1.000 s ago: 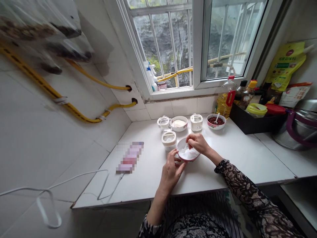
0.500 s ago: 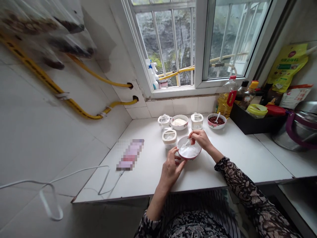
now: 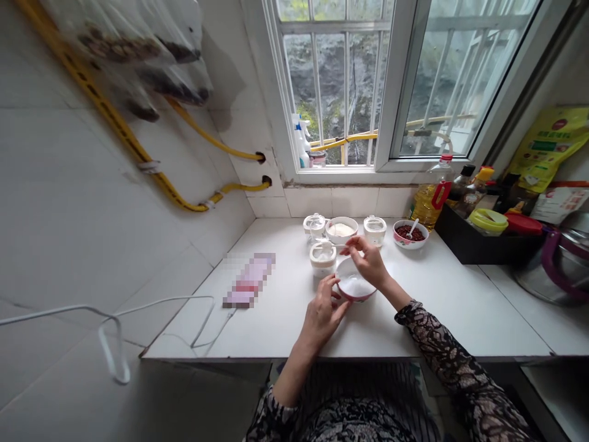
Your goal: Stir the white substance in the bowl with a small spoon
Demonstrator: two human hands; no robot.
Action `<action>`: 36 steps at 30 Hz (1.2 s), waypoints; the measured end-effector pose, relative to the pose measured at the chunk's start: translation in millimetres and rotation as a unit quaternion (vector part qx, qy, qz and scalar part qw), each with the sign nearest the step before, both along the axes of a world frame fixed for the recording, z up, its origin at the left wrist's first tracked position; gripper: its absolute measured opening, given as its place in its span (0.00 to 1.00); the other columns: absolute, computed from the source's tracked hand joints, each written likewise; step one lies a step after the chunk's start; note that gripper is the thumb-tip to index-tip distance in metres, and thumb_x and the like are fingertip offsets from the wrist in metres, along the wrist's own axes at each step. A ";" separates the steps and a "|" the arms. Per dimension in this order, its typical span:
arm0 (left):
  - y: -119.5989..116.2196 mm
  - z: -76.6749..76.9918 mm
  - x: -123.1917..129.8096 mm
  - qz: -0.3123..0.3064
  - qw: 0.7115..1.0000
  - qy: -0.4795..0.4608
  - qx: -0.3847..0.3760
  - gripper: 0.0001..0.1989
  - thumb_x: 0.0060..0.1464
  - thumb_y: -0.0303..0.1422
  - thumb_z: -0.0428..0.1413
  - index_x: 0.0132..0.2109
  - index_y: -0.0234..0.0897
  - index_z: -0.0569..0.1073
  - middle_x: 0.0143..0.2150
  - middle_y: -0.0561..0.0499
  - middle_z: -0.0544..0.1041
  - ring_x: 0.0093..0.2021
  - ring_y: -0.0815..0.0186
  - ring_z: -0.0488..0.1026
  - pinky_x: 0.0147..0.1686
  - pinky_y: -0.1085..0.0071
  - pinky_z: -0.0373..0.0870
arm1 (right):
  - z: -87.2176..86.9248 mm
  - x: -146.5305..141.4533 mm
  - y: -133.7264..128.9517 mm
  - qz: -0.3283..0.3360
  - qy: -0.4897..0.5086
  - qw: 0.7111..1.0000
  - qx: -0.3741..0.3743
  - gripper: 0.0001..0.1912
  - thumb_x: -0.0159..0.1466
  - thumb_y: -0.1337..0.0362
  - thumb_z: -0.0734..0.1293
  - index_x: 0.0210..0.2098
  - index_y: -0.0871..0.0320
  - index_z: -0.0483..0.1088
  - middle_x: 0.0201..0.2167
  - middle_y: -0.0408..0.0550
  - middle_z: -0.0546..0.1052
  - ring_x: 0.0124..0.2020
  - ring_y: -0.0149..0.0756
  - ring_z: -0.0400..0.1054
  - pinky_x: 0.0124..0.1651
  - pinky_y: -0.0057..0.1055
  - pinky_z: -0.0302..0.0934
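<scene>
My left hand (image 3: 322, 316) steadies a small bowl (image 3: 364, 299) by its near left side, fingers and thumb curved against the wall. White powder or grains (image 3: 355, 286) lie in the bowl. Above its far edge, my right hand (image 3: 372, 263) pinches what looks like a small white spoon (image 3: 340, 247), only partly visible, pointing left. The spoon's tip is close to a square clear jar (image 3: 323, 261) with a pale rim, just left of the bowl. Whether the tip is over or behind that jar, I cannot tell.
Behind stand two more clear jars (image 3: 315, 228) (image 3: 375, 231), a bowl of pale powder (image 3: 342, 229) and a bowl of dark red bits (image 3: 411, 235) with a spoon. An oil bottle (image 3: 427, 199), a black condiment box (image 3: 483, 242) and a pot (image 3: 538, 276) are at right; a blurred-out device (image 3: 251, 282) with its cable lies left.
My right hand has raised the spoon out of the white powder, up and left toward the jar. My left hand stays on the bowl. The view has shifted slightly.
</scene>
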State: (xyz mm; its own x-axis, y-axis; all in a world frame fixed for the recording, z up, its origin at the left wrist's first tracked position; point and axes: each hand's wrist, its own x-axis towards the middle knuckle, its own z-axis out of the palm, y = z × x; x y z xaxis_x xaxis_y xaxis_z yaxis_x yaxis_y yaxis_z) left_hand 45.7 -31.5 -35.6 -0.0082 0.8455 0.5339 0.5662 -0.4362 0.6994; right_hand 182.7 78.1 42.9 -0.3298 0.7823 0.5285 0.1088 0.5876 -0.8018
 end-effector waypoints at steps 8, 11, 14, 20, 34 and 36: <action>-0.1 0.7 1.4 0.001 1.000 -0.001 0.010 0.21 0.58 0.29 0.58 0.56 0.41 0.62 0.60 0.40 0.68 0.33 0.70 0.77 0.31 0.69 0.81 | -2.7 4.3 -6.5 -0.027 -0.163 0.955 0.245 0.08 0.65 0.71 0.58 0.37 0.56 0.66 0.32 0.49 0.80 0.34 0.40 0.74 0.54 0.43 0.60; -0.5 0.4 1.5 0.008 1.000 0.003 0.008 0.21 0.58 0.29 0.58 0.56 0.41 0.62 0.60 0.40 0.68 0.34 0.69 0.78 0.31 0.69 0.81 | 5.6 12.6 -9.2 -0.055 -0.093 0.977 0.183 0.05 0.64 0.69 0.60 0.36 0.56 0.67 0.30 0.48 0.80 0.34 0.40 0.74 0.52 0.42 0.62; -0.5 0.1 0.8 0.009 1.000 0.009 0.007 0.21 0.58 0.29 0.58 0.56 0.40 0.62 0.60 0.40 0.68 0.34 0.70 0.78 0.30 0.71 0.81 | 13.4 27.4 -8.4 -0.051 -0.036 0.996 0.061 0.05 0.61 0.67 0.60 0.32 0.56 0.68 0.23 0.44 0.76 0.26 0.36 0.71 0.40 0.35 0.66; -0.5 1.0 -0.7 0.009 1.000 0.006 0.005 0.20 0.57 0.30 0.59 0.55 0.40 0.63 0.59 0.41 0.68 0.33 0.70 0.78 0.30 0.71 0.81 | 19.9 49.1 -3.1 -0.053 -0.095 0.994 0.021 0.06 0.54 0.67 0.60 0.24 0.56 0.68 0.15 0.39 0.68 0.19 0.30 0.60 0.27 0.28 0.55; -2.3 2.7 -1.6 -0.001 1.000 0.001 -0.003 0.19 0.58 0.32 0.58 0.55 0.40 0.63 0.60 0.39 0.68 0.33 0.69 0.78 0.31 0.69 0.81 | 2.1 23.0 -9.8 0.036 -0.077 0.992 -0.098 0.06 0.51 0.67 0.59 0.22 0.56 0.67 0.12 0.37 0.65 0.16 0.27 0.57 0.24 0.25 0.52; -2.1 2.7 -1.5 -0.001 1.000 0.000 -0.004 0.19 0.58 0.32 0.58 0.55 0.40 0.63 0.60 0.38 0.68 0.33 0.69 0.78 0.31 0.69 0.81 | 3.0 25.7 -6.0 0.030 -0.029 0.988 -0.146 0.06 0.50 0.66 0.60 0.22 0.57 0.68 0.11 0.36 0.65 0.14 0.27 0.56 0.22 0.24 0.51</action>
State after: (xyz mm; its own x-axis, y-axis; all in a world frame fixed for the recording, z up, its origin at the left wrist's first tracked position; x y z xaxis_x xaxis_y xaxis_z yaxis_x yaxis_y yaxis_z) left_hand 44.2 -33.6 -32.9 -0.0070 0.8493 0.5279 0.5660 -0.4318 0.7023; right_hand 208.5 72.1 45.9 -0.4034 0.8767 0.2619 0.1323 0.3391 -0.9314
